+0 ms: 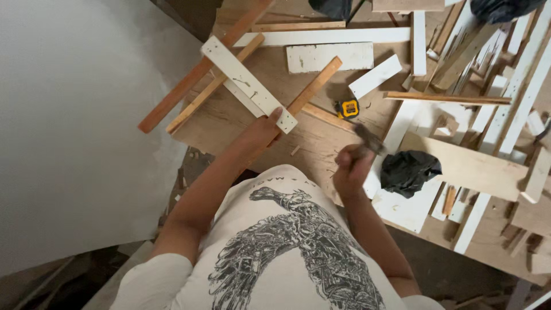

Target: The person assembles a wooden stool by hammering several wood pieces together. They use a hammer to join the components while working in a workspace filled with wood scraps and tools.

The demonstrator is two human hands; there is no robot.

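Observation:
My left hand (261, 131) grips the near end of a wooden frame (247, 83), a white board nailed across several brown wooden strips, and holds it tilted above the plywood worktop (321, 143). My right hand (351, 165) is closed on a hammer (368, 139), whose blurred head points up and to the right, close to the frame's near end. A yellow tape measure (347, 108) lies on the worktop just beyond the hammer.
White boards (330, 55) and thin wooden strips (447, 98) lie scattered over the worktop's far and right side. A crumpled black bag (408, 171) sits to the right of my right hand. A large pale sheet (74, 126) covers the left.

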